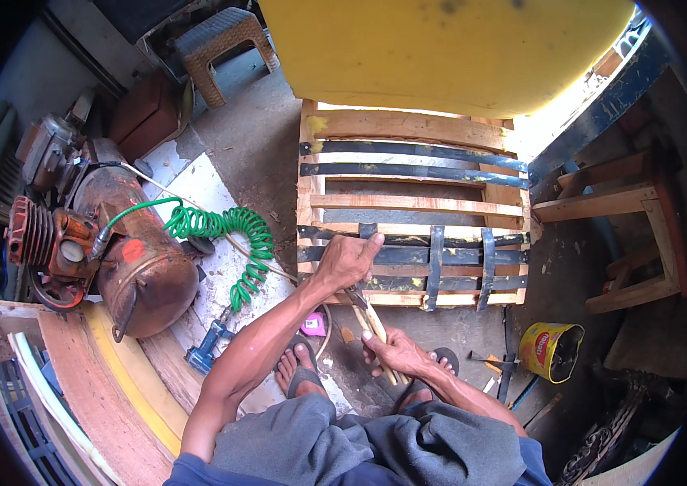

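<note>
A wooden frame [416, 202] with slats and dark straps lies in front of me. At its near edge, my left hand [347, 264] is closed over a short black strap [369, 230], thumb stretched out. The strap's end is hidden under the fingers. My right hand [398, 353], nearer to me, is wrapped round the pale yellow handles of a plier-like tool [373, 321]. The tool's dark jaws point up at the frame edge just below my left hand; what they grip, if anything, I cannot make out. Two crosswise straps [434, 267] loop over the near straps to the right.
Yellow foam [449, 57] stands at the far side. Left are a rusty air compressor [145, 259], a coiled green hose [234, 231], a blue air tool [212, 344] and a pink tape measure [313, 325]. Right are a yellow bucket [551, 351], loose hand tools [505, 368] and a wooden chair frame [659, 235].
</note>
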`<state>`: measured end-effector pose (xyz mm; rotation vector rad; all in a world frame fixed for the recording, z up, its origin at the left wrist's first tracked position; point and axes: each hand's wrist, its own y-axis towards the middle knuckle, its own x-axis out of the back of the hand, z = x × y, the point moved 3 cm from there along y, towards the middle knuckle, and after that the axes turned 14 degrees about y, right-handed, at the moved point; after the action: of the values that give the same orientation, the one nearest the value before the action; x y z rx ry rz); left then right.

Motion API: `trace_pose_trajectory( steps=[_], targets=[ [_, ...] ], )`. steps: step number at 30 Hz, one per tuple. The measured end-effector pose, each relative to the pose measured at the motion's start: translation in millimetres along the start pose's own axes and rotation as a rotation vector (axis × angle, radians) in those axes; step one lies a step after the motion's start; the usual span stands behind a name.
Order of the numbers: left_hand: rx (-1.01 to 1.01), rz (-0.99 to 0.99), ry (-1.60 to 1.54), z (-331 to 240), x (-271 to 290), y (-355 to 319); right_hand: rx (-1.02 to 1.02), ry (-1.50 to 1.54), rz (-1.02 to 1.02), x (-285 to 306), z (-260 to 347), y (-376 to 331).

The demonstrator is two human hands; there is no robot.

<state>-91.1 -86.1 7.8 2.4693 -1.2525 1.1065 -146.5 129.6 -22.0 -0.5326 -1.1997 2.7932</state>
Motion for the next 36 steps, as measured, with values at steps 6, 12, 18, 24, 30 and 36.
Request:
trace_pose_trajectory(
  steps=[6, 12, 18, 24, 30, 36],
  targets=[
    [-0.094, -0.098, 0.128, -2.9, -12.8, -5.7, -0.127, -0.118, -0.172, 4.5, -4.5, 3.4],
    [-0.126, -0.123, 0.166, -0.7, -19.8, -12.8, -0.157, -0.414, -0.238, 9.0, -17.4, -7.2],
    [-0.201, -0.128, 0.028, 0.9, 0.3, -33.6, -0.118, -0.886, -0.114, 29.9, -40.5, -55.5],
    [-0.498, -0.288, 0.418, 5.1, -9.6, -86.9, -0.072, -0.759, -0.497, 113.7, -92.6, -106.6],
    [-0.455, -0.215, 0.624, 21.3, -42.8, -121.1, -0.121, -0.733, -0.895, 156.5, -157.2, -153.9],
    [-0.446, -0.162, 0.621, 14.2, -44.5, -124.0, -0.223, -0.607, -1.068, 146.8, -201.9, -174.4]
  ],
)
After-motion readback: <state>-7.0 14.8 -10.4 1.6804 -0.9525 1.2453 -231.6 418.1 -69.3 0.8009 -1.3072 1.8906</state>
